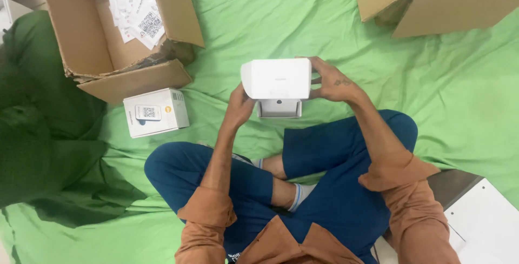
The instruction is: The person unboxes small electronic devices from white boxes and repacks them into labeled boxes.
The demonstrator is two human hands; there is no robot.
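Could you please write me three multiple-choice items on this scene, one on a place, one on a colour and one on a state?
1. Where does the small white box lie?
A. on the green sheet beside the open cardboard box
B. inside that cardboard box
C. on the person's lap

2. What colour are the trousers?
A. green
B. blue
C. white

3. How is the white lid held?
A. one hand only
B. lying untouched
C. between the left hand and the right hand

Answers: 1 A, it rests on the cloth by the flap; 2 B, both crossed legs are blue; 3 C, a hand grips each end.
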